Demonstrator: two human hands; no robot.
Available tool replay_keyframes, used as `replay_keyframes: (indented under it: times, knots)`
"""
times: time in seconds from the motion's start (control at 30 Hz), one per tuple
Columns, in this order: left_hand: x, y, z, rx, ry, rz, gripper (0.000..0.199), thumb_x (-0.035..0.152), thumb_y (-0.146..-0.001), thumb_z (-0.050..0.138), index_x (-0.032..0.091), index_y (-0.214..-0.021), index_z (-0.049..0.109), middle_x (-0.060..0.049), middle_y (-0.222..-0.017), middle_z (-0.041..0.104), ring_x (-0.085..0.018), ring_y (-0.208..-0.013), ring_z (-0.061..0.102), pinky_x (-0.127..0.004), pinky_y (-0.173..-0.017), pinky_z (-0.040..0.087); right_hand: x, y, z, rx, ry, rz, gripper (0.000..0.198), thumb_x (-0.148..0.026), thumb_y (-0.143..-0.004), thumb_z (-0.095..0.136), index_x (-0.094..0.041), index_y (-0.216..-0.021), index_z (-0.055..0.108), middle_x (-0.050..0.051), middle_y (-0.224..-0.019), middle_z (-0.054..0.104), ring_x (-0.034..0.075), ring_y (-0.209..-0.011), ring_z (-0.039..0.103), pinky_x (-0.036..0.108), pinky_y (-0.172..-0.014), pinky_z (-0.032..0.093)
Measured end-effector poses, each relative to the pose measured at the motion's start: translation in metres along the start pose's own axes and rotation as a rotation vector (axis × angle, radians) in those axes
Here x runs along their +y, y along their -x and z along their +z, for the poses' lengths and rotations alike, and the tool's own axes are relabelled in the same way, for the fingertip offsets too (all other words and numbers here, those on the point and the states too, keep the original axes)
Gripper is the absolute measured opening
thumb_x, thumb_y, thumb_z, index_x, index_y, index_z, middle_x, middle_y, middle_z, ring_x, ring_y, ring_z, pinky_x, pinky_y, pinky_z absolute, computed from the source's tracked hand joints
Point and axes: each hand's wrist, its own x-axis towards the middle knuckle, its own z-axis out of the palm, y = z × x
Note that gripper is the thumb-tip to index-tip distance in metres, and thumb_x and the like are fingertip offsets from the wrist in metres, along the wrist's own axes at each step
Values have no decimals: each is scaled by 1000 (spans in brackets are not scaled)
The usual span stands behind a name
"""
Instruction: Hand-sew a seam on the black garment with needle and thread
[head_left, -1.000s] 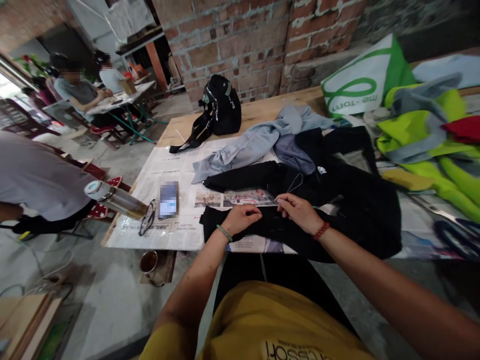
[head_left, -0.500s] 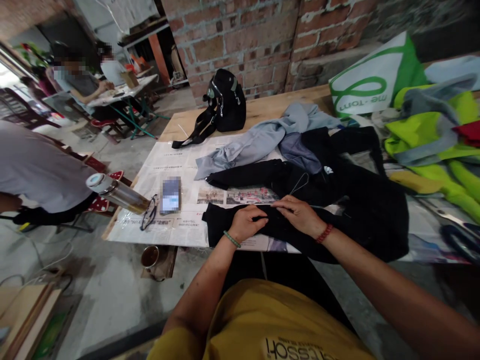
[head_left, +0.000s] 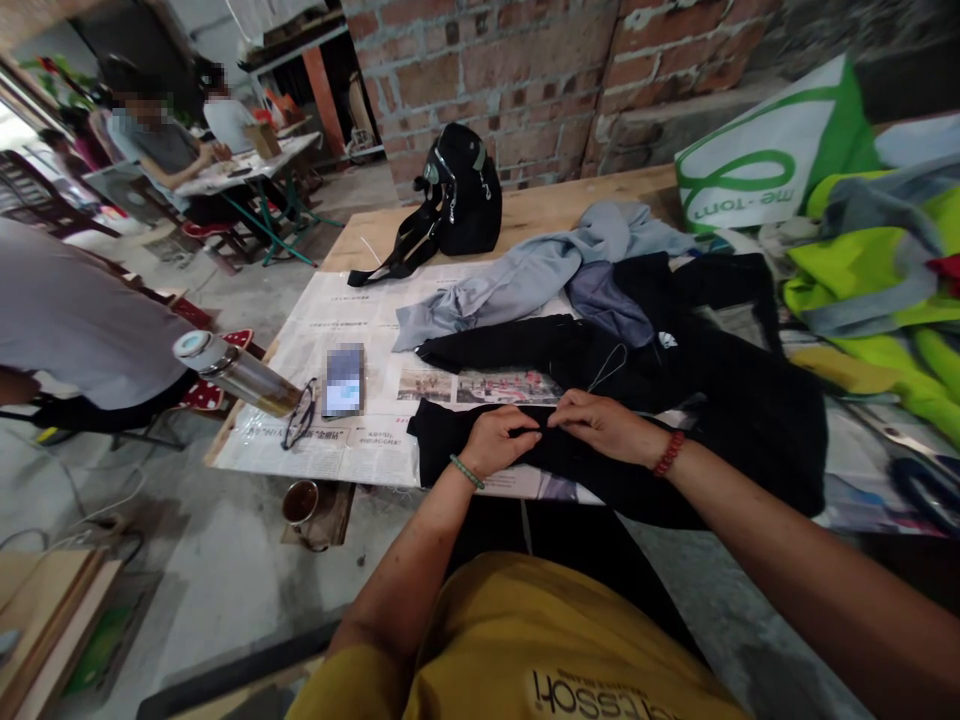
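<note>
Close together at the black garment [head_left: 757,430] on the surface [head_left: 592,192], the left hand [head_left: 501,442] and right hand [head_left: 604,428] have curled fingers; I can't tell what they pinch.

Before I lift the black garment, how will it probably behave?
The black garment would probably sag, since its far sleeve lies limp and wrinkled. It seems unlikely to roll, being spread low and wide over the newspaper. It hardly looks fragile, as it appears to be cloth.
</note>
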Motion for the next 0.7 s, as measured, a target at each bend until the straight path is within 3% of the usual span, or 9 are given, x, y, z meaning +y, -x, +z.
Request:
replay_keyframes:
  times: [0.47, 0.57, 0.7]
  knots:
    - [-1, 0, 0, 10, 13, -4, 9, 23, -75, 64, 17, -77, 71, -2, -71, 64, -11, -65, 58, -22, -64, 46, -6, -3, -2, -52, -29, 42, 28, -25, -84, 43, -21, -91, 70, 5, -82, 57, 12, -76, 55, 25, -71, 43]
    - [1, -1, -1, 1, 8, -9, 9, 22, -76, 63, 17, -76, 71, -2, -70, 63, -11, -65, 57, -22, -64, 46, -11, -5, -8, -103, -115, 133, 29, -19, -81, 41, -18, -93, 67, 4, -84, 59, 10, -70, 55, 24, -68, 43]
    - [4, -2, -2, -19, 3, -5, 9, 21, -76, 63, 17, -76, 70, -2, -71, 64, -11, -66, 58, -23, -65, 46, -17, -11, -16, -90, -346, 334, 27, -25, -78, 48, -17, -100, 60, 0, -75, 59, 7, -57, 53, 22, -60, 43]
